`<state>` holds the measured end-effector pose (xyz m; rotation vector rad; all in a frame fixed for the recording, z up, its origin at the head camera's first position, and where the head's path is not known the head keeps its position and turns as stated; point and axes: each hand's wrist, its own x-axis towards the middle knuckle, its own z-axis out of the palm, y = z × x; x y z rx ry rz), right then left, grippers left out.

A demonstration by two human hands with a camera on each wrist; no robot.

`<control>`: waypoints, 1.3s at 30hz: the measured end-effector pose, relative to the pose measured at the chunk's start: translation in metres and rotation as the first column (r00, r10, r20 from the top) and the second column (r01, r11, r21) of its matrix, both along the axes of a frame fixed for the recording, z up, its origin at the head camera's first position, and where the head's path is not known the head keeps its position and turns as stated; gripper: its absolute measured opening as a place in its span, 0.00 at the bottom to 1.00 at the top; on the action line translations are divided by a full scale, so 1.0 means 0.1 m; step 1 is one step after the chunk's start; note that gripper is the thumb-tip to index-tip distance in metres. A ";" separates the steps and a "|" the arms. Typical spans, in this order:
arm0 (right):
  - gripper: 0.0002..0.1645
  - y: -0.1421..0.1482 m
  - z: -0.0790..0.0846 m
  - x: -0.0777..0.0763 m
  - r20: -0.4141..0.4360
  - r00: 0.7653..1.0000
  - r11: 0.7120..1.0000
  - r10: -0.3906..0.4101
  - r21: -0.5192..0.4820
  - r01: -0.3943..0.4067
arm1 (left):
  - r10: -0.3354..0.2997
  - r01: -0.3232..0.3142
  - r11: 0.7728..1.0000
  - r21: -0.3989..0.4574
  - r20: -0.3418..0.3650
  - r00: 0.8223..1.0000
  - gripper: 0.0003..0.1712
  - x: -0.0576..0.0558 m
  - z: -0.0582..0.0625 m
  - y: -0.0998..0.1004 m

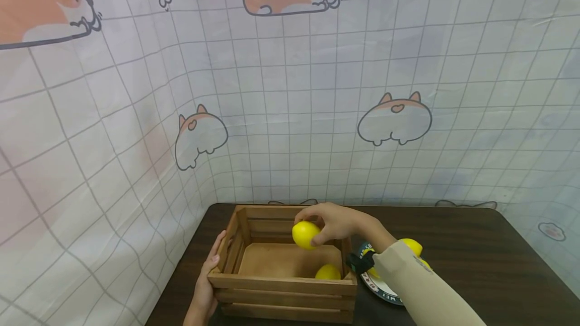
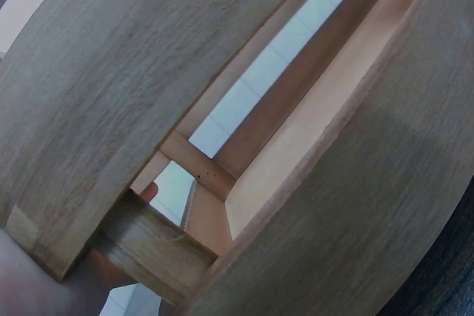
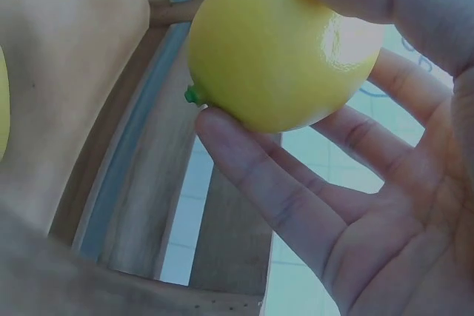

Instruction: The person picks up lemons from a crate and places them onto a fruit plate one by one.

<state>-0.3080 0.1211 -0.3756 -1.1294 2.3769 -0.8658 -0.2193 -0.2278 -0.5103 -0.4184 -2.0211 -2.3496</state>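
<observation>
My right hand pinches a yellow lemon between thumb and fingers, up over the inside of a slatted wooden crate. In the right wrist view the held lemon shows a small green stem end beside a fingertip. A second lemon lies on the crate's floor near its right front corner. My left hand grips the crate's left side near the front corner. The left wrist view shows a fingertip through the gap between the slats.
Right of the crate stands a plate with a patterned rim, partly covered by the right forearm. More lemons lie on it. The dark table ends at a patterned curtain behind and at the left.
</observation>
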 end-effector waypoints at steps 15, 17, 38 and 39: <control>0.31 0.14 -0.02 0.08 0.013 0.999 0.991 -0.050 -0.122 0.051 | -0.005 0.005 1.000 0.012 0.005 1.000 0.34 0.01 0.00 0.00; 0.31 0.16 -0.02 0.10 0.003 0.998 0.990 -0.055 -0.129 0.055 | -0.005 0.005 1.000 0.012 0.005 1.000 0.34 0.01 0.00 0.00; 0.33 0.49 -0.02 0.22 -0.029 0.992 0.963 -0.127 -0.245 0.116 | 0.007 -0.007 1.000 -0.022 -0.013 1.000 0.33 0.00 0.01 0.01; 0.33 0.51 -0.02 0.22 -0.025 0.991 0.960 -0.130 -0.252 0.120 | 0.004 -0.005 1.000 -0.020 -0.013 1.000 0.33 0.00 0.01 0.01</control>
